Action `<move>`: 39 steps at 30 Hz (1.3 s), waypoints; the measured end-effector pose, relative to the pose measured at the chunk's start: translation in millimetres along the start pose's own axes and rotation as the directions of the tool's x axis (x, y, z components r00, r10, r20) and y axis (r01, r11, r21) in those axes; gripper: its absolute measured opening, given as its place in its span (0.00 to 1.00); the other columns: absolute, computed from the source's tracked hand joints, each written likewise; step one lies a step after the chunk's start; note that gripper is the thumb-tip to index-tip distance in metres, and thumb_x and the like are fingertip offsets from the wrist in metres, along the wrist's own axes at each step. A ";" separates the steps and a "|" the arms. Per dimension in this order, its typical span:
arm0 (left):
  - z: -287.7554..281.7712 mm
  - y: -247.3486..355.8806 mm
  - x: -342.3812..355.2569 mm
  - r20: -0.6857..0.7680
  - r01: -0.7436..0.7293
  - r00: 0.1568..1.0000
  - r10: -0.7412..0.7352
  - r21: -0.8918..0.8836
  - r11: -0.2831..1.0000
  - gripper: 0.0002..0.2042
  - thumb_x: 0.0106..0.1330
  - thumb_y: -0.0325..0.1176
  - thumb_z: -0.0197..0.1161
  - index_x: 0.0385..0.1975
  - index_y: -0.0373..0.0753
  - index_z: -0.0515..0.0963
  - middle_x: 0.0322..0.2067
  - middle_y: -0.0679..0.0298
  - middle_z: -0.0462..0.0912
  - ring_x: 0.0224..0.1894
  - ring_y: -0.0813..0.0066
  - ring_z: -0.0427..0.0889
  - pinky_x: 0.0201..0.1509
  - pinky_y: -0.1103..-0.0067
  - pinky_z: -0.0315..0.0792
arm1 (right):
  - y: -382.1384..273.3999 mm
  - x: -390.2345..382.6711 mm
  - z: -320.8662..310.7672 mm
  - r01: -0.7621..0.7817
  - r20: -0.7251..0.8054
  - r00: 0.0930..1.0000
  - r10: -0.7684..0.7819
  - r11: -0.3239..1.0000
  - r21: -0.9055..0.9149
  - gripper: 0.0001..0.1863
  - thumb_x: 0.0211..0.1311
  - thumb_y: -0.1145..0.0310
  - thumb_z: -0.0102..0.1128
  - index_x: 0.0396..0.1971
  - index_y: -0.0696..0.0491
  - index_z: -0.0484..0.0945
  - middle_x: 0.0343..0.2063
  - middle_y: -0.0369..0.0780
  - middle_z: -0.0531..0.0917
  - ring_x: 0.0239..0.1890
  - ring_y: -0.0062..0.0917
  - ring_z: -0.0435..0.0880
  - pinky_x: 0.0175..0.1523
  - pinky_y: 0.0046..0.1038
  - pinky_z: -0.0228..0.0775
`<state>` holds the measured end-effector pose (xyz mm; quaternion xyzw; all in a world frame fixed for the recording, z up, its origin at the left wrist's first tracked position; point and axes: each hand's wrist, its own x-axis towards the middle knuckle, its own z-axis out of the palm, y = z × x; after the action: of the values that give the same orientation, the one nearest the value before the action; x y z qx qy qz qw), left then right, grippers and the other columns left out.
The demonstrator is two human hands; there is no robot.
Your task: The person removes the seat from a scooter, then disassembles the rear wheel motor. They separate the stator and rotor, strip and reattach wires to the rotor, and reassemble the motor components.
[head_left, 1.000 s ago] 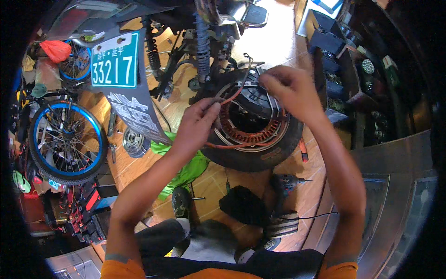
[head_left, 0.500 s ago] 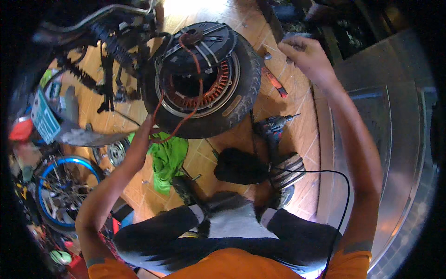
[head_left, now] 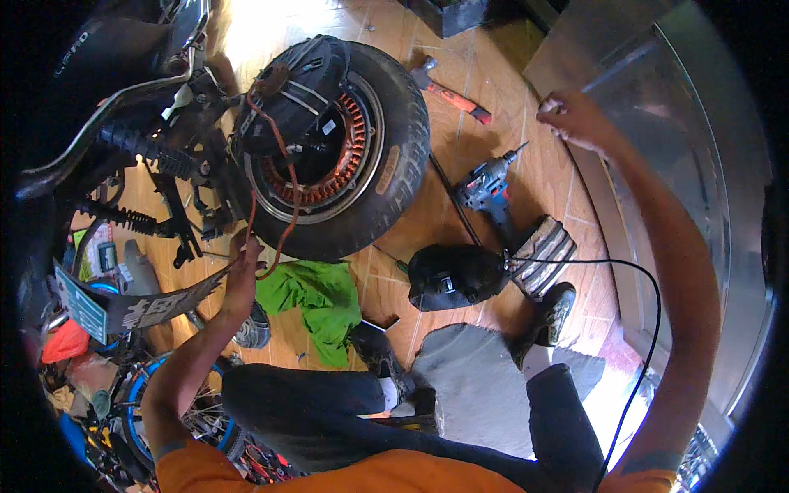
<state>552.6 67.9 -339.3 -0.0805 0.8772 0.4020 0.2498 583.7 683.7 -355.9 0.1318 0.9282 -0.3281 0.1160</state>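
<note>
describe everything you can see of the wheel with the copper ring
The wheel lies with its open side facing up on the tan tiled floor. It has a black tyre with blocky tread, a silvery metal rim and, inside, a ring of copper-coloured windings. A round black cover sits tilted over its upper-left part. A reddish wire runs from the cover across the windings to the left hand.

An orange shirt with gray sleeve ends is worn, with dark pants, white socks and patchy shoes.
</note>
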 end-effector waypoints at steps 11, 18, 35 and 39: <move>0.0 -36.9 -30.1 0.190 0.044 0.981 0.028 -0.364 0.930 0.35 0.67 0.59 0.61 0.64 0.38 0.66 0.58 0.57 0.70 0.58 0.66 0.74 0.58 0.69 0.74 | -40.9 -238.5 -64.9 -0.171 -0.131 0.979 0.154 0.977 -0.130 0.19 0.57 0.58 0.67 0.40 0.59 0.83 0.29 0.47 0.85 0.28 0.32 0.84 0.37 0.32 0.76; -12.2 0.5 -83.4 0.554 0.273 0.830 -0.067 -0.299 0.915 0.34 0.70 0.54 0.59 0.68 0.39 0.61 0.62 0.59 0.69 0.58 0.63 0.74 0.60 0.67 0.72 | -86.4 -345.0 -54.1 -0.265 -0.253 0.937 0.243 0.962 -0.058 0.18 0.55 0.61 0.68 0.40 0.59 0.84 0.33 0.49 0.86 0.33 0.37 0.86 0.41 0.34 0.77; 33.6 50.0 -68.6 0.246 -0.150 0.922 0.299 -0.483 0.863 0.27 0.70 0.45 0.62 0.64 0.39 0.67 0.60 0.61 0.72 0.64 0.68 0.68 0.69 0.69 0.61 | -147.4 -418.3 6.4 -0.274 -0.248 0.935 0.255 0.961 -0.044 0.19 0.54 0.62 0.70 0.42 0.59 0.83 0.32 0.50 0.86 0.35 0.38 0.86 0.43 0.35 0.77; 33.5 55.4 -21.5 -0.200 -0.546 0.833 0.516 -0.455 0.704 0.32 0.72 0.52 0.58 0.65 0.34 0.63 0.60 0.50 0.71 0.62 0.60 0.71 0.66 0.68 0.63 | -130.7 -359.5 16.1 -0.273 -0.239 0.934 0.264 0.962 -0.006 0.22 0.56 0.57 0.69 0.43 0.59 0.83 0.34 0.50 0.87 0.37 0.38 0.87 0.44 0.35 0.78</move>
<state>564.7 128.4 -310.1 0.1029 0.7370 0.6645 0.0689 881.2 514.8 -184.0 0.2930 0.9149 -0.2730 0.0510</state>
